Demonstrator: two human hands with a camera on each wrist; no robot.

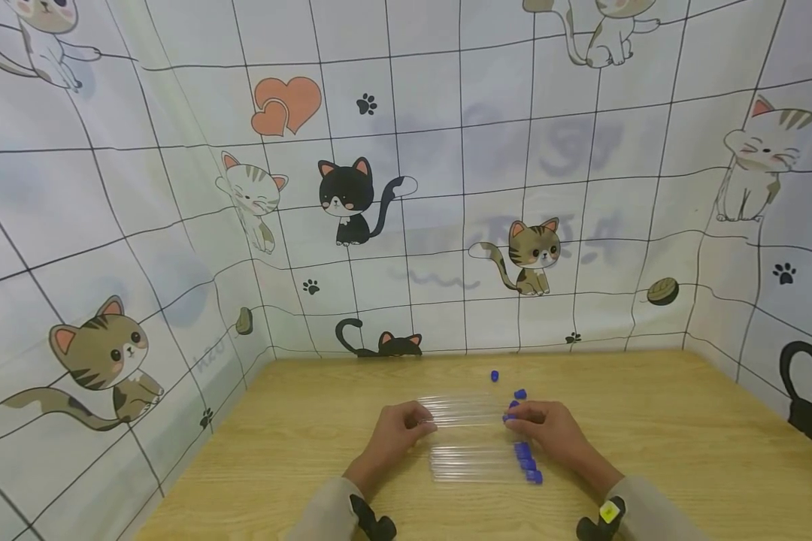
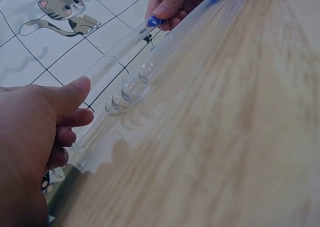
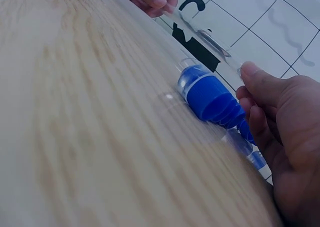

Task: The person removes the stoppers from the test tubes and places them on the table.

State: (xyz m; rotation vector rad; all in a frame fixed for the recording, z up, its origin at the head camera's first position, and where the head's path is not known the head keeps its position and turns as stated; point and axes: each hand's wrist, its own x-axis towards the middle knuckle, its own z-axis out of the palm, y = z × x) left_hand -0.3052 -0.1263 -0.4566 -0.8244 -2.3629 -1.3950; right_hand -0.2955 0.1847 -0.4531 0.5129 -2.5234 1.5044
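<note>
My left hand (image 1: 401, 432) grips one end of a clear plastic tube (image 2: 112, 62), thumb along its side. At the tube's other end, the thumb and fingers of my right hand (image 1: 548, 436) pinch a small blue cap (image 2: 154, 21). The tube spans the two hands, raised over the table in the left wrist view. Close below it lies a near row of clear tubes (image 1: 477, 464) with blue caps (image 1: 528, 464) on their right ends. Another group of clear tubes (image 1: 460, 406) lies behind, partly overlapped by the held one.
Small blue caps lie at the right of the far tubes, including one cap (image 1: 520, 394) and another farther back (image 1: 495, 376). All rest on a light wooden table (image 1: 298, 436). A cat-print cloth (image 1: 433, 225) stands around its back and sides.
</note>
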